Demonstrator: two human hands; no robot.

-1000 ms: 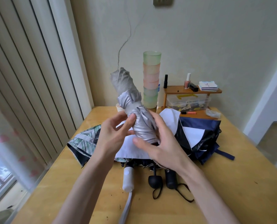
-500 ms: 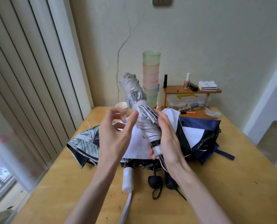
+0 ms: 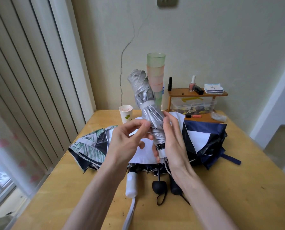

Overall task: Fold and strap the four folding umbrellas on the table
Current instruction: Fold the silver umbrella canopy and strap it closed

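A folded silver umbrella (image 3: 145,100) stands tilted above the table, a pale strap wrapped round its middle. My right hand (image 3: 173,146) holds its lower end, thumb behind the handle and fingers lying up along the canopy. My left hand (image 3: 126,141) is beside it, with one fingertip touching the silver fabric. Underneath lie three unfolded umbrellas: a leaf-patterned one (image 3: 88,146) at the left, a white one (image 3: 143,151) in the middle, and a navy and white one (image 3: 204,138) at the right. Their handles point toward me: a white handle (image 3: 131,185), a round black handle (image 3: 159,186) and a black cylindrical handle (image 3: 175,186).
A paper cup (image 3: 126,113) and a tall stack of coloured cups (image 3: 155,72) stand at the back of the wooden table (image 3: 238,196). A small wooden shelf (image 3: 196,93) with bottles sits above a clear plastic box (image 3: 193,105). Vertical blinds hang along the left.
The silver umbrella shifted right and a little lower. My right hand slid down to its handle end. My left hand let go, then came back to touch the canopy.
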